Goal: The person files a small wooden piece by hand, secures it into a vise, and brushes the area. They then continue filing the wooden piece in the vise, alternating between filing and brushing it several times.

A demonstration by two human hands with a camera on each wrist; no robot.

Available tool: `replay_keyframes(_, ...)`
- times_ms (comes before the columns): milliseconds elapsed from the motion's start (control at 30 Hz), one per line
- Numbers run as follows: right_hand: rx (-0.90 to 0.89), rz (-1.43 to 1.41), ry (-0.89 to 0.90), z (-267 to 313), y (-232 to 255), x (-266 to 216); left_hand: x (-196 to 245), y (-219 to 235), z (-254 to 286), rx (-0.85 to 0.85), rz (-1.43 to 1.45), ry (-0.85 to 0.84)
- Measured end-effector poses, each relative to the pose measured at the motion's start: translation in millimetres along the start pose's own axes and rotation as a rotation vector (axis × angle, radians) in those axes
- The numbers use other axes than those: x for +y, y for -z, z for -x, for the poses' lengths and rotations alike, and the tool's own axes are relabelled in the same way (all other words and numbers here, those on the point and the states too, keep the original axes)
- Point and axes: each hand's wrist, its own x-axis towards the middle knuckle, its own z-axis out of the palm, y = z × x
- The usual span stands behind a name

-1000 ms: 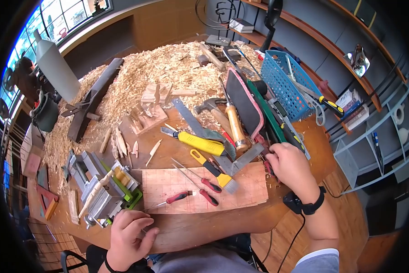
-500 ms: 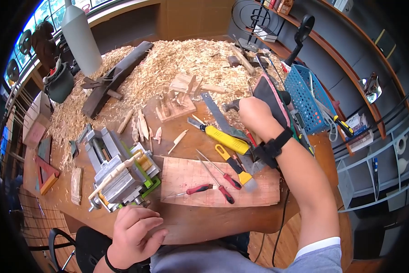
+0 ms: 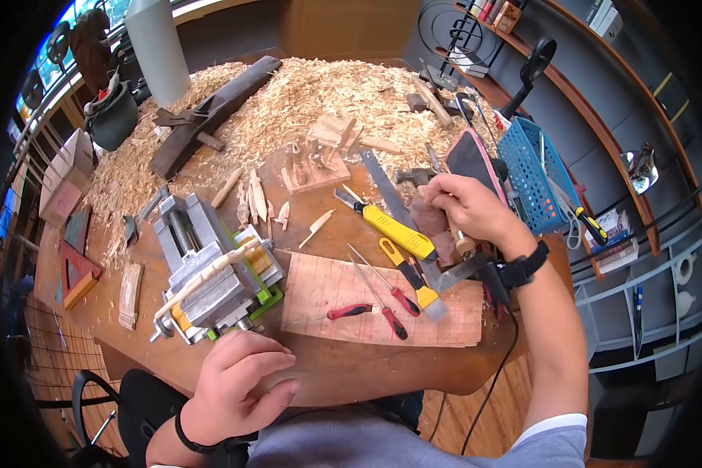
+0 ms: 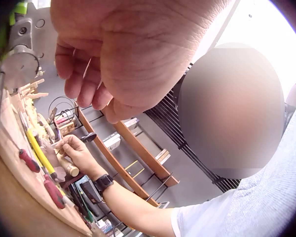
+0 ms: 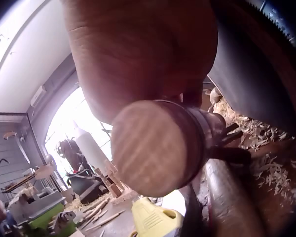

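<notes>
In the head view my right hand (image 3: 472,207) pinches a brown, crumpled sheet (image 3: 431,226) that looks like sandpaper, above the tools at the right. Under that hand is a wooden-handled tool, its round handle end (image 5: 150,148) filling the middle of the right wrist view. My left hand (image 3: 245,382) hangs at the table's front edge with loosely bent fingers, holding nothing. Nearest to it stands a metal vise (image 3: 202,273) with a pale carved wooden stick (image 3: 210,277) across its jaws. Red-and-black handled files (image 3: 394,322) lie on a marked board (image 3: 327,273).
A yellow utility knife (image 3: 398,234), a steel ruler (image 3: 386,187) and a yellow brush (image 3: 425,295) lie mid-table. A blue basket (image 3: 526,171) stands at the right. Wood shavings (image 3: 351,101) heap at the back beside a dark wooden beam (image 3: 210,125). Carved wood pieces (image 3: 257,199) lie behind the vise.
My right hand went from the right table side forward to beside the hammer, then drew back a little, now with the brown sheet. My left hand stays near the vise; the view has shifted.
</notes>
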Motion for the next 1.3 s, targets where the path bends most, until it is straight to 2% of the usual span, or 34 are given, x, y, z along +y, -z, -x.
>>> replay_keyframes(33,-0.005,-0.004,0.005,3,1,-2,1,0,0,0.003,-0.005,0.006)
replay_keyframes(100,0.186,-0.226,-0.004,8,5,-9,2,-1,-2,-0.015,0.0,0.0)
replay_keyframes(133,0.157,-0.454,-0.063,9,9,-14,3,-2,-2,-0.013,-0.004,0.004)
replay_keyframes(167,0.155,-0.458,-0.06,10,11,-21,4,-4,-4,-0.008,0.032,0.036)
replay_keyframes(267,0.345,-0.486,0.01,12,3,-41,6,-9,-9,-0.004,0.139,0.125)
replay_keyframes(300,0.336,-0.491,0.02,15,-2,-55,6,-9,-11,-0.008,0.217,0.181)
replay_keyframes(367,0.216,-0.79,-0.061,22,-13,-96,7,-10,-16,-0.035,0.25,0.213)
replay_keyframes(433,0.058,-0.894,-0.047,25,-32,-120,8,-20,-22,0.001,0.569,0.404)
replay_keyframes(467,0.001,-0.964,-0.048,25,-42,-128,9,-19,-25,-0.054,0.625,0.456)
replay_keyframes(500,-0.04,-1.051,-0.056,26,-55,-136,10,-23,-28,-0.035,0.613,0.463)
replay_keyframes(567,-0.108,-1.116,-0.078,25,-72,-151,11,-30,-35,0.02,0.936,0.494)
replay_keyframes(600,-0.12,-1.118,-0.068,24,-79,-155,11,-27,-37,-0.029,0.986,0.465)
replay_keyframes(700,-0.085,-1.11,-0.073,26,-102,-161,8,-24,-31,-0.021,0.993,0.491)
replay_keyframes(767,0.189,-0.836,0.052,35,-125,-163,5,-18,-28,0.047,0.991,0.524)
replay_keyframes(833,0.084,-0.949,0.103,51,-139,-171,1,-11,-26,0.135,1.125,0.561)
replay_keyframes(900,0.027,-0.653,0.103,59,-150,-177,-3,-10,-20,0.153,1.144,0.526)
replay_keyframes(933,0.14,-0.406,0.308,51,-153,-179,-3,-8,-17,0.135,1.071,0.529)
replay_keyframes(967,0.14,-0.407,0.306,51,-154,-182,-2,-5,-16,0.111,0.998,0.531)
replay_keyframes(1033,0.06,-0.444,0.116,54,-150,-191,2,6,-11,0.104,0.938,0.555)
replay_keyframes(1100,0.082,-0.401,0.089,55,-148,-196,-3,16,-3,0.245,0.021,0.034)
replay_keyframes(1167,0.1,-0.357,0.066,52,-149,-200,-7,25,1,0.272,-0.044,0.02)
replay_keyframes(1233,0.126,-0.409,0.062,47,-153,-205,-14,33,0,0.284,-0.274,-0.056)
replay_keyframes(1300,0.12,-0.366,0.075,44,-156,-203,-16,34,-3,0.275,-0.311,-0.062)
